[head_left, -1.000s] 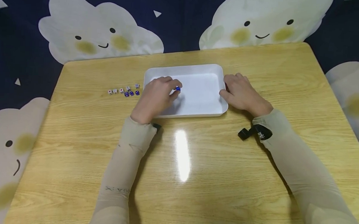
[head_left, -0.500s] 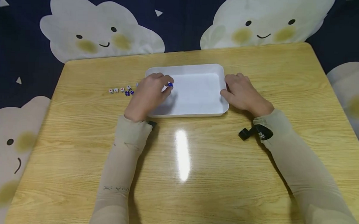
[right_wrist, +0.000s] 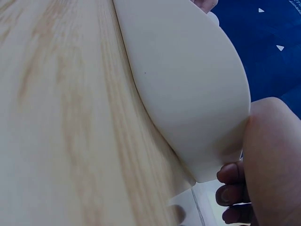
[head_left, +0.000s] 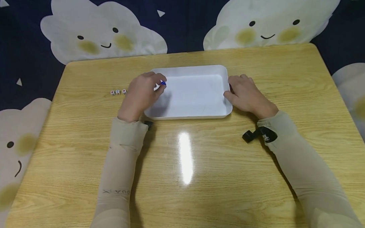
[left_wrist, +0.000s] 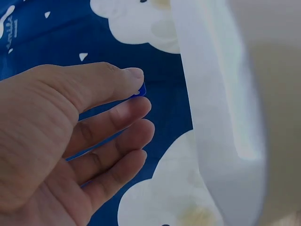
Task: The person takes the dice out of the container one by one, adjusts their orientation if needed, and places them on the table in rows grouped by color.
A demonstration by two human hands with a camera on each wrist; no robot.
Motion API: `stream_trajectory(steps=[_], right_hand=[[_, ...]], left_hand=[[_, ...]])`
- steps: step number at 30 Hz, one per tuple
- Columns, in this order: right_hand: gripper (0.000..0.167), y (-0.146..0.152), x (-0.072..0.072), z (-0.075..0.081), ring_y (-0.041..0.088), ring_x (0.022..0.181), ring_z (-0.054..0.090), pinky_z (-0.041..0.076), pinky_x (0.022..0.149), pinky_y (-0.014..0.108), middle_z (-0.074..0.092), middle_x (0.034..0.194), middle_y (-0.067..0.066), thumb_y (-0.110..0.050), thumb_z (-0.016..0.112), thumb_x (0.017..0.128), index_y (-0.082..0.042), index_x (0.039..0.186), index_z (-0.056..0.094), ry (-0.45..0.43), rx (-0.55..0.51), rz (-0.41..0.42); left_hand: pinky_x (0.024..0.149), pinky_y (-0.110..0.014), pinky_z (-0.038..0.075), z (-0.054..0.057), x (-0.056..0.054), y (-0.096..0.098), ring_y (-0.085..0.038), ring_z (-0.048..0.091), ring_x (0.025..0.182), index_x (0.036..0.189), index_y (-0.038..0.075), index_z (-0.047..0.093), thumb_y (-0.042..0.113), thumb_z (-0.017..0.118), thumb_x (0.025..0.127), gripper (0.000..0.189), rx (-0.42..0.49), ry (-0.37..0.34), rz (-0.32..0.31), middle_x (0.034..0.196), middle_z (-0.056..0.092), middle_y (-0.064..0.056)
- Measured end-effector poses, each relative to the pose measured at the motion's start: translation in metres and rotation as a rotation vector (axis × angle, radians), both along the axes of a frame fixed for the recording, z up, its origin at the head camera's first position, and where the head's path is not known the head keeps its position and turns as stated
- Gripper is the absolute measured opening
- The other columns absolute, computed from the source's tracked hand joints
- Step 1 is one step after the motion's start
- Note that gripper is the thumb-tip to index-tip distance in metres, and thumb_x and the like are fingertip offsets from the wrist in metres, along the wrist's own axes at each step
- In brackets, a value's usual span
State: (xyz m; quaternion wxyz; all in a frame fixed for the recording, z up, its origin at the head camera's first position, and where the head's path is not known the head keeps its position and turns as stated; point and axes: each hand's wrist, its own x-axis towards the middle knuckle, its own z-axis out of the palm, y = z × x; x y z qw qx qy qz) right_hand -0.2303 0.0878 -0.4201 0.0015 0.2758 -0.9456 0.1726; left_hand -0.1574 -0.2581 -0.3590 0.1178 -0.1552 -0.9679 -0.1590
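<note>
A small blue die (head_left: 163,83) is pinched between the thumb and index finger of my left hand (head_left: 141,96), above the left end of a white rectangular tray (head_left: 198,94). In the left wrist view, only a corner of the blue die (left_wrist: 140,91) shows between thumb and fingertip, and the other fingers are loosely bent. At the tray's right end, my right hand (head_left: 247,96) grips the wall. The right wrist view has the thumb along the rim and bent fingers by the tray's corner. Left of the left hand, several white dice (head_left: 118,92) stand in a row.
The tray stands on a wooden table (head_left: 216,169) near its far edge. Behind the table hangs a dark blue cloth (head_left: 185,23) with smiling clouds. Each wrist carries a black camera mount, the right one (head_left: 260,134) reaching in over the table.
My left hand has moved left over the tray, carrying the blue die, and now covers the blue dice and some white dice on the table. The right hand has stayed at the tray's right end.
</note>
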Motion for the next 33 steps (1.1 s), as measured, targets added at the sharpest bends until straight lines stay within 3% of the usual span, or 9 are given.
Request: stream_trajectory(steps=[19,33], right_hand=[[0.022,0.0,0.001,0.002,0.033,0.081,0.041,0.028,0.074,0.038,0.053,0.085,0.013,-0.026,0.045,0.096,-0.007,0.089,0.051,-0.007,0.001,-0.003],[0.022,-0.001,0.0,0.0,0.033,0.081,0.042,0.028,0.073,0.038,0.053,0.084,0.013,-0.027,0.045,0.096,-0.007,0.088,0.051,0.0,0.0,-0.003]], left_hand=[[0.08,-0.045,0.057,0.001,-0.006,-0.035,-0.03,0.071,0.087,0.119,0.004,0.074,0.017,0.062,0.102,0.025,0.077,-0.066,0.141,0.104,0.077,-0.017],[0.079,-0.045,0.057,-0.001,-0.004,-0.054,-0.033,0.071,0.085,0.12,0.003,0.073,0.017,0.06,0.102,0.026,0.141,-0.093,0.198,0.107,0.076,-0.019]])
